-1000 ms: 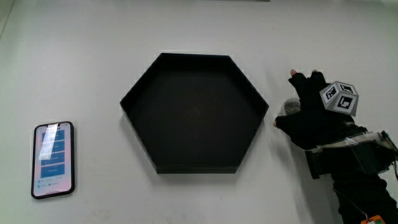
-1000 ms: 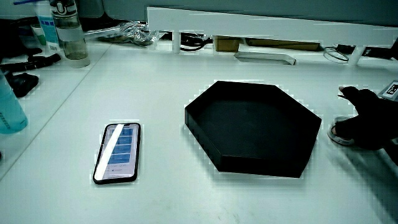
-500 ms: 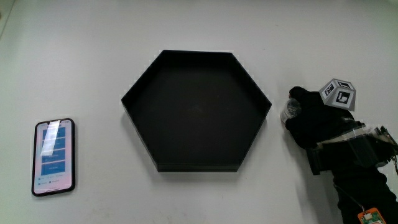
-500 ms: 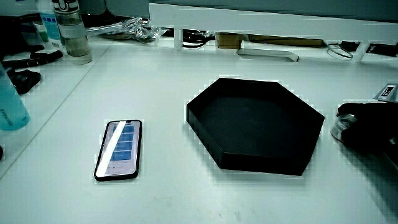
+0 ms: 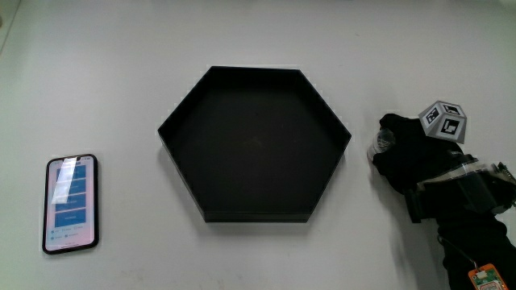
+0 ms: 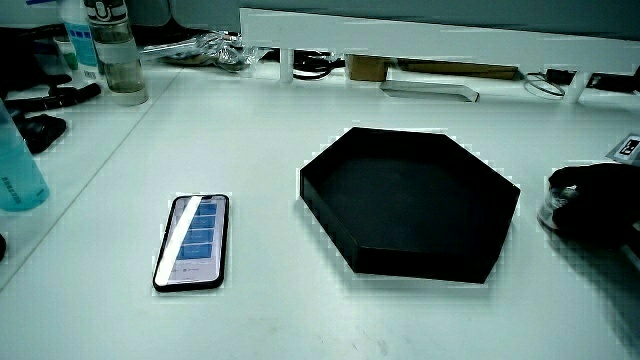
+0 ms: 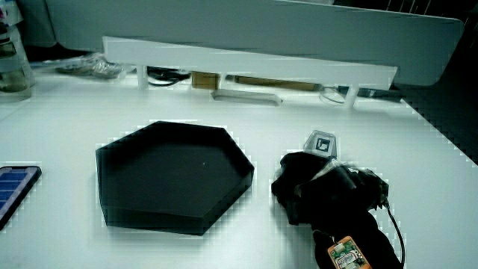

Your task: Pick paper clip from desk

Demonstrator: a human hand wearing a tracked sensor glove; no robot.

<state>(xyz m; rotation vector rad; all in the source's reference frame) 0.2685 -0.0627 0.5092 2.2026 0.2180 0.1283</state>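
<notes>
The gloved hand [image 5: 403, 149] rests on the white desk beside the black hexagonal tray [image 5: 254, 216], with its fingers curled down over a small pale grey object [image 5: 376, 145]. Only a sliver of that object shows between the fingers and the tray, so its shape is unclear. In a side view the same object [image 6: 546, 208] peeks out under the hand [image 6: 590, 195] as a small rounded pale thing. In a side view from a different angle the hand [image 7: 314, 183] hides it fully. The patterned cube [image 5: 443, 122] sits on the back of the hand.
A phone [image 5: 70, 203] lies face up on the desk, apart from the tray [image 6: 420, 265] and away from the hand. A bottle [image 6: 112, 50] and clutter stand near the low white partition [image 6: 430, 40].
The spread fingers have curled down over the small grey object. The hand has drawn slightly away from the tray. The tray and the phone have stayed put.
</notes>
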